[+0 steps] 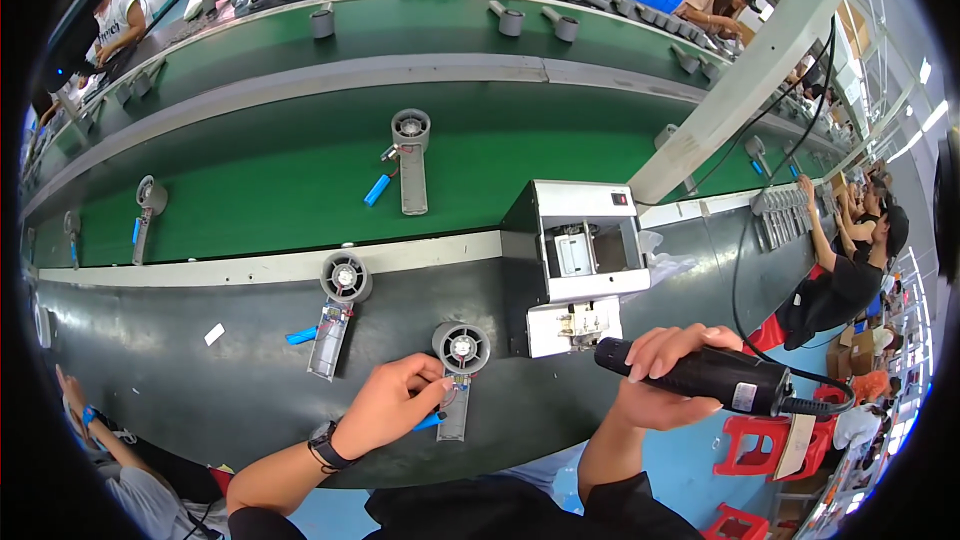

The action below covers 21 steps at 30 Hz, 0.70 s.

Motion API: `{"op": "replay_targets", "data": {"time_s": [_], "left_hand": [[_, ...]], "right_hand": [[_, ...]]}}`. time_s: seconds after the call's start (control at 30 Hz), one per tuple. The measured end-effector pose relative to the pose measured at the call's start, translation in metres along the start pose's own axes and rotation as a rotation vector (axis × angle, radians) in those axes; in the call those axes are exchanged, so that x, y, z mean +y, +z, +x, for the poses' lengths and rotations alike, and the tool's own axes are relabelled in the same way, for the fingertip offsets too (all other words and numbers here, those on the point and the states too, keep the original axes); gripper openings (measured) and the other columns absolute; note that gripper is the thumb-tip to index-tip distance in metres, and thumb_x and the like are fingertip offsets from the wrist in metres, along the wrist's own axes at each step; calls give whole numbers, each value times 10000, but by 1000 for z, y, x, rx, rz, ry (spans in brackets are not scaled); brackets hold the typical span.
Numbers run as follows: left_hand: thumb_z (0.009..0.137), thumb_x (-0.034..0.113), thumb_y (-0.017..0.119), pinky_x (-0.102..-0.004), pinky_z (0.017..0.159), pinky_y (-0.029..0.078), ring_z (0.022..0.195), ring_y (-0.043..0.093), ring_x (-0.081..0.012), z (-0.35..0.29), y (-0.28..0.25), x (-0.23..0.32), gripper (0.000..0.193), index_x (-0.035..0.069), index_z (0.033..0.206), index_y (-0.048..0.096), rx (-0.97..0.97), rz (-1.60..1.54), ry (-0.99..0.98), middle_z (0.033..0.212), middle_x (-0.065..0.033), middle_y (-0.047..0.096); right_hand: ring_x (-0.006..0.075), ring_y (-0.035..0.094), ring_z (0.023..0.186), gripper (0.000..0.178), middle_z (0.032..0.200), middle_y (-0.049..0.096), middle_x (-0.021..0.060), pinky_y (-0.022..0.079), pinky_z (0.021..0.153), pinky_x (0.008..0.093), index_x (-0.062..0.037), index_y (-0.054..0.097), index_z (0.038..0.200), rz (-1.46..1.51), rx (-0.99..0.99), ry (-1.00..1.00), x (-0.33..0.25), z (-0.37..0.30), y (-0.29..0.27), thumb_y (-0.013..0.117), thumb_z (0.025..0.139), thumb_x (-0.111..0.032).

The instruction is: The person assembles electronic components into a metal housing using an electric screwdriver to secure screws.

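My left hand [395, 402] pinches the handle of a grey handheld fan half-shell [458, 372] lying on the dark workbench [200, 380], beside its blue battery cell [430, 421]. My right hand [665, 372] grips a black electric screwdriver [700, 371] with a black cord, held level to the right of the fan, its tip pointing left. A second open fan shell [338, 312] with a blue cell lies just left of it.
A grey box-shaped machine [580, 260] stands on the bench behind my right hand. Beyond it, a green conveyor belt [250, 200] carries more fan shells [409, 158]. Other people work at the right, the far side and lower left. Red stools [752, 445] stand below.
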<state>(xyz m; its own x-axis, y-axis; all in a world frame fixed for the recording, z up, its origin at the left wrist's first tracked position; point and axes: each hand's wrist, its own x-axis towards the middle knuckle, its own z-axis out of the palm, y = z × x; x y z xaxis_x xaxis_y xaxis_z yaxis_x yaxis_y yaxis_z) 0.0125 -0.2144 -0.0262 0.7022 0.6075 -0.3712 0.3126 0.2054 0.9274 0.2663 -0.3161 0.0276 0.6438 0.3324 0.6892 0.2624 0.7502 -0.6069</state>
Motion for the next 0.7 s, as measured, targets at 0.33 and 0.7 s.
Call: {"op": "replay_targets", "data": {"time_s": [0.33,0.7], "left_hand": [[925,94,638,-252,618,502,706,637,-83,-1,-2,-1,160,-54,962,589,16,18,6,803,-49,666],[958,89,617,-212,582,451,684,563,-24,2,4,1,116,-17,952,572,23,4,19,758,-10,649]], "right_hand": [[161,503,430,814,612,491,71,458,411,297,3,407,1227,79,-386,479,28,45,6,623,839,-679],[137,448,386,861,574,457,38,440,386,279,-32,378,1261,-26,-265,436,25,33,7,566,823,-750]]}}
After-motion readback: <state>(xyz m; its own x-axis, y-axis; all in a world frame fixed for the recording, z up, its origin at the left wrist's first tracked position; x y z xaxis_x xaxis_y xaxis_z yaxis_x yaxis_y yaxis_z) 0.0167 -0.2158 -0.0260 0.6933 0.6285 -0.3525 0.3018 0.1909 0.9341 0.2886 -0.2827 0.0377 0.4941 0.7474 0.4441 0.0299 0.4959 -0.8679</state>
